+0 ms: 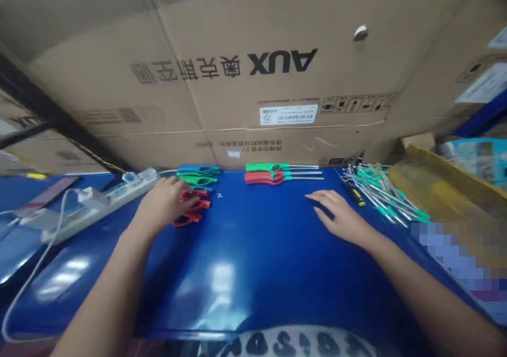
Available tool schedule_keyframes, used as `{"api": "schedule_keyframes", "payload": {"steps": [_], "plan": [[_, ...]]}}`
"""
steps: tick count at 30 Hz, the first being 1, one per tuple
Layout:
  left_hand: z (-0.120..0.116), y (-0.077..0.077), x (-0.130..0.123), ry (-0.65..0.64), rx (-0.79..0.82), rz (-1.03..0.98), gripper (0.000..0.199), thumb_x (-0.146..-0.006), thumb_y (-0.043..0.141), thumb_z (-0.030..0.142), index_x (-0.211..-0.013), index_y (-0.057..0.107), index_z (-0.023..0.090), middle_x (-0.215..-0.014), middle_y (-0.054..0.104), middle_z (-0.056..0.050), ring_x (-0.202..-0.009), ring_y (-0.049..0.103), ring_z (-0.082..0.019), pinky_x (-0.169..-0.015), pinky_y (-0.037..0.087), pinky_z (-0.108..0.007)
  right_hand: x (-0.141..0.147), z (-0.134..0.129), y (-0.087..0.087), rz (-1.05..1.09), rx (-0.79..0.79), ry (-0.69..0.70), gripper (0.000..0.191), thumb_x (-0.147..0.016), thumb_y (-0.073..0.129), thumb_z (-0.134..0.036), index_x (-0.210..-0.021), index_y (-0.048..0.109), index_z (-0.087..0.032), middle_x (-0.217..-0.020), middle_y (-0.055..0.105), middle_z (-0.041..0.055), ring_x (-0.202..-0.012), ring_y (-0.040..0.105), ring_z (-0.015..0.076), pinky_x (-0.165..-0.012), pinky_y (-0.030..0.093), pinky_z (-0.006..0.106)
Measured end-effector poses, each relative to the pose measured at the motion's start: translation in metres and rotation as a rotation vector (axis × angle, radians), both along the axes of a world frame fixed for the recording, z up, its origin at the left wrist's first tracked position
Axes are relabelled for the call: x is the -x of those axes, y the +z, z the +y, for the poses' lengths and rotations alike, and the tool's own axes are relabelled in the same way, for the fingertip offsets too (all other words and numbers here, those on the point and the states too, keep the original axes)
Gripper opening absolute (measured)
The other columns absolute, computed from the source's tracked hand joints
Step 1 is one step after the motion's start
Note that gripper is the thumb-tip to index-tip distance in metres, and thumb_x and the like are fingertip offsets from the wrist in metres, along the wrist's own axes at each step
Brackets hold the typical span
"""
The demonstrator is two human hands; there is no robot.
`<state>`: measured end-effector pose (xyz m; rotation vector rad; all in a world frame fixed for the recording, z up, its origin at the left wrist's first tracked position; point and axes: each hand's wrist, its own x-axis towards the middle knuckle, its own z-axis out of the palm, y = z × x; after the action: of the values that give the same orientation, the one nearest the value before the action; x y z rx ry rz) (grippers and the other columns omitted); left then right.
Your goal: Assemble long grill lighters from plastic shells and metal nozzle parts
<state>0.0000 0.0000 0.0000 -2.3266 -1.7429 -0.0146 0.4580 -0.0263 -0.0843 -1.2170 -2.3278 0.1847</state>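
The worktop [269, 246] over here is glossy blue. Take the green lighter [259, 167] as landmark: red lighters [259, 178] lie just nearer than it, perhaps two, though blur makes counting hard. Left of it sit blue handles [194, 169], green handles [200, 180] and red handles [188, 219]; farther left, a white power strip [123, 194]. Right of it lie a screwdriver [358, 196] and heaped metal rods [390, 198].

Strong colours stood out against my deep-blue tabletop [257, 241].
Through the head feed I picked out red handles [203, 204], green handles [196, 180] and blue handles [194, 168], plus a green lighter [259, 167] and a red lighter [257, 177] with teal collars and silver rods. The rod pile [390, 193] mixed silver with teal. I also saw brown cardboard [237, 101] printed in black, a white label [289, 114] with dark print, a white power strip [122, 192] and a black-and-yellow tool [358, 197].
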Motion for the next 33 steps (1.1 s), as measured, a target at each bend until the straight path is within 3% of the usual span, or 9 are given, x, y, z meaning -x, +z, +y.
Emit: {"api": "schedule_keyframes", "payload": {"steps": [4, 9, 14, 18, 22, 25, 27, 30, 33], "plan": [[0.002, -0.007, 0.006, 0.025, 0.025, -0.022, 0.038, -0.087, 0.058, 0.051, -0.092, 0.07, 0.015, -0.094, 0.066, -0.013, -0.091, 0.062, -0.031, -0.081, 0.049, -0.04, 0.0, 0.003, -0.001, -0.001, 0.004, 0.005, 0.034, -0.101, 0.046, -0.024, -0.134, 0.054, -0.024, -0.126, 0.062, 0.0112, -0.117, 0.056, 0.0272, -0.102, 0.048, 0.05], [0.004, -0.016, 0.011, 0.041, 0.072, -0.054, 0.025, -0.087, 0.054, 0.037, -0.086, 0.071, 0.019, -0.095, 0.066, -0.012, -0.087, 0.062, -0.028, -0.079, 0.048, -0.038, -0.001, 0.003, -0.001, 0.008, 0.01, 0.001, 0.034, -0.1, 0.046, -0.025, -0.133, 0.054, -0.024, -0.126, 0.064, 0.0111, -0.117, 0.058, 0.0274, -0.102, 0.048, 0.05], [0.003, -0.021, 0.006, 0.009, 0.098, -0.079, 0.027, -0.089, 0.046, 0.03, -0.082, 0.07, 0.019, -0.091, 0.069, -0.011, -0.089, 0.062, -0.03, -0.075, 0.046, -0.037, 0.0, 0.002, 0.0, 0.013, 0.015, 0.007, 0.034, -0.101, 0.047, -0.025, -0.134, 0.055, -0.024, -0.126, 0.064, 0.0113, -0.118, 0.058, 0.0278, -0.103, 0.048, 0.051], [0.002, -0.013, 0.005, 0.021, 0.118, -0.091, 0.029, -0.09, 0.046, 0.032, -0.088, 0.072, 0.021, -0.091, 0.073, -0.009, -0.088, 0.065, -0.029, -0.071, 0.045, -0.034, -0.002, 0.002, -0.001, 0.026, 0.004, 0.02, 0.034, -0.1, 0.047, -0.025, -0.133, 0.055, -0.024, -0.125, 0.065, 0.0112, -0.117, 0.058, 0.0276, -0.102, 0.049, 0.052], [-0.006, 0.008, -0.002, 0.029, 0.051, -0.039, 0.032, -0.093, 0.047, 0.034, -0.085, 0.074, 0.02, -0.087, 0.074, -0.011, -0.085, 0.065, -0.032, -0.067, 0.044, -0.036, 0.001, 0.001, 0.002, 0.035, -0.013, 0.024, 0.033, -0.1, 0.048, -0.023, -0.133, 0.054, -0.025, -0.124, 0.064, 0.0109, -0.116, 0.059, 0.0275, -0.1, 0.049, 0.052], [-0.024, 0.018, -0.033, -0.09, -0.073, -0.115, 0.028, -0.095, 0.052, 0.034, -0.095, 0.075, 0.018, -0.091, 0.074, -0.011, -0.088, 0.064, -0.031, -0.071, 0.046, -0.037, 0.018, -0.009, 0.01, 0.088, -0.059, 0.025, 0.035, -0.1, 0.048, -0.02, -0.133, 0.053, -0.027, -0.124, 0.062, 0.0104, -0.116, 0.058, 0.0262, -0.101, 0.047, 0.051], [-0.041, 0.013, -0.067, -0.212, -0.074, -0.187, 0.024, -0.097, 0.053, 0.031, -0.096, 0.073, 0.018, -0.09, 0.073, -0.009, -0.085, 0.062, -0.026, -0.075, 0.046, -0.036, 0.035, -0.021, 0.015, 0.165, -0.092, 0.065, 0.038, -0.099, 0.049, -0.02, -0.137, 0.05, -0.026, -0.127, 0.06, 0.0112, -0.118, 0.057, 0.0247, -0.102, 0.047, 0.047], [-0.064, -0.009, -0.122, -0.405, 0.056, -0.202, 0.017, -0.097, 0.057, 0.026, -0.093, 0.071, 0.019, -0.085, 0.072, -0.005, -0.082, 0.058, -0.024, -0.073, 0.043, -0.036, 0.058, -0.038, 0.019, 0.169, -0.111, 0.18, 0.04, -0.097, 0.056, -0.023, -0.136, 0.05, -0.023, -0.129, 0.058, 0.0125, -0.12, 0.055, 0.0248, -0.102, 0.046, 0.043], [-0.074, -0.039, -0.155, -0.53, 0.097, -0.3, 0.017, -0.098, 0.057, 0.024, -0.089, 0.07, 0.017, -0.085, 0.072, -0.004, -0.081, 0.056, -0.022, -0.07, 0.042, -0.035, 0.07, -0.047, 0.016, 0.073, -0.083, 0.307, 0.026, -0.097, 0.058, -0.026, -0.122, 0.058, -0.022, -0.122, 0.061, 0.0114, -0.112, 0.057, 0.0244, -0.096, 0.046, 0.042]]}}
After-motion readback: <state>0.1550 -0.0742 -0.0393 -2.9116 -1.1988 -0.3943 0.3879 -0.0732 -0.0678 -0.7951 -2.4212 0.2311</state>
